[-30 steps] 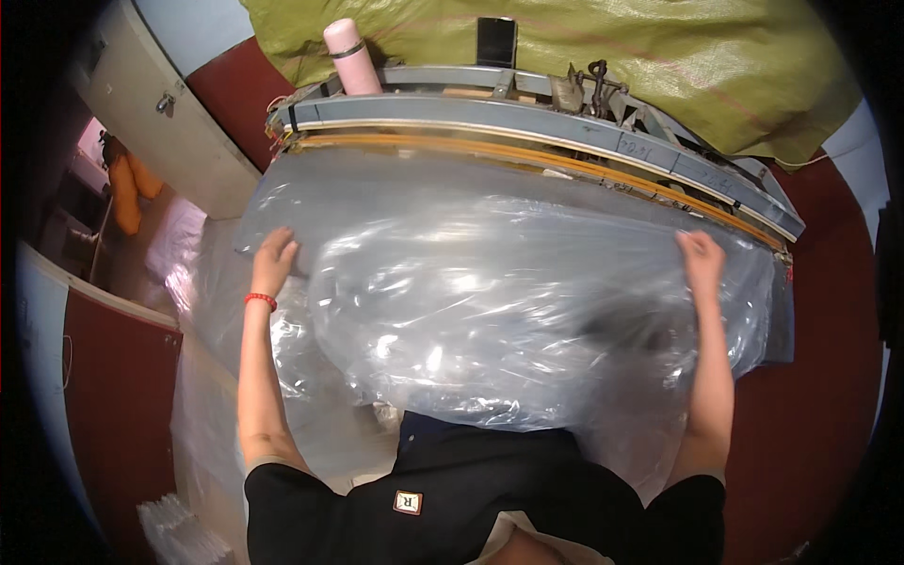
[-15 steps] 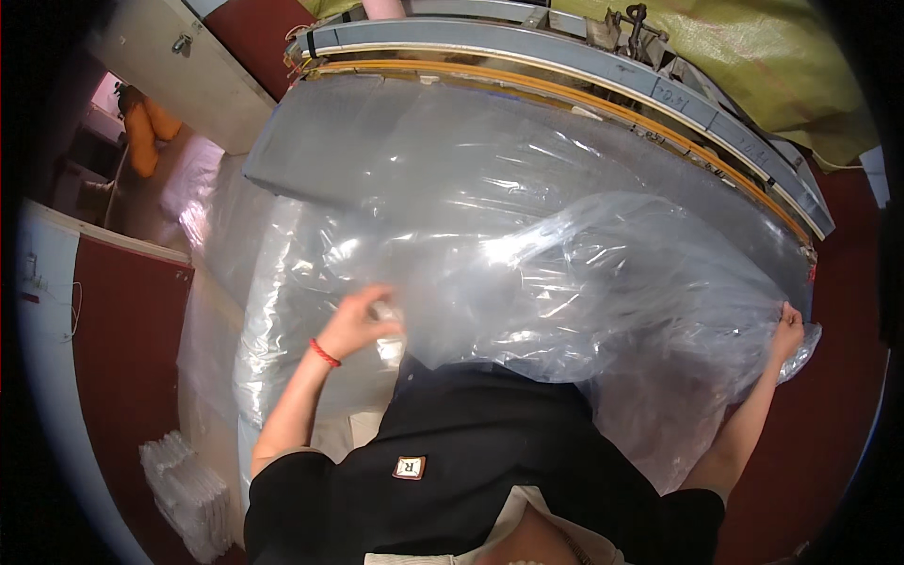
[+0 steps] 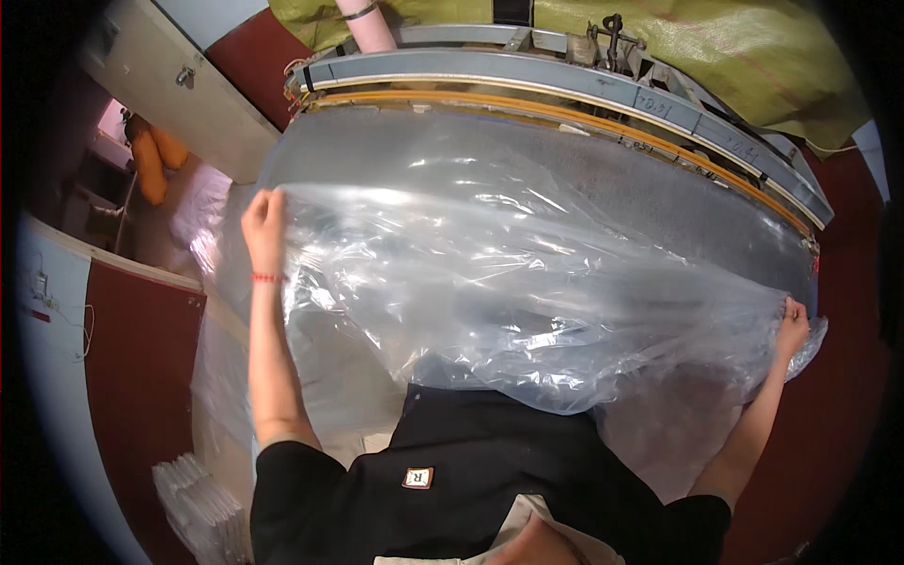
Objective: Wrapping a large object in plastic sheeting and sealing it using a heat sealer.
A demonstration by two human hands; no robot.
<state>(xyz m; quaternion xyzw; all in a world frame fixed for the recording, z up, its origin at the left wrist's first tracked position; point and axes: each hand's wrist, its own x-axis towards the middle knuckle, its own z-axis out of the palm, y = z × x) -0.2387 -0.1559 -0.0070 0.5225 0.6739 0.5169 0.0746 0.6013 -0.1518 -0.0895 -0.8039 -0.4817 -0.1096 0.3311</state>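
The upper left corner of a clear plastic sheet (image 3: 490, 273) is pinched in the closed fingers of the left hand (image 3: 264, 215), below the left end of a grey metal beam (image 3: 527, 73). A bunched edge of the same sheet is grasped by the right hand (image 3: 794, 328), below the beam's right end. The sheet is held stretched between both hands, on the near side of the beam, over a dark grey surface (image 3: 725, 202). A red bracelet (image 3: 268, 278) is worn on the left wrist. Along the beam's near edge an orange strip (image 3: 471, 105) is seen. Behind the beam, a pink bottle (image 3: 373, 28) is placed toward its left end, and olive-green sheeting (image 3: 697, 66) is spread.
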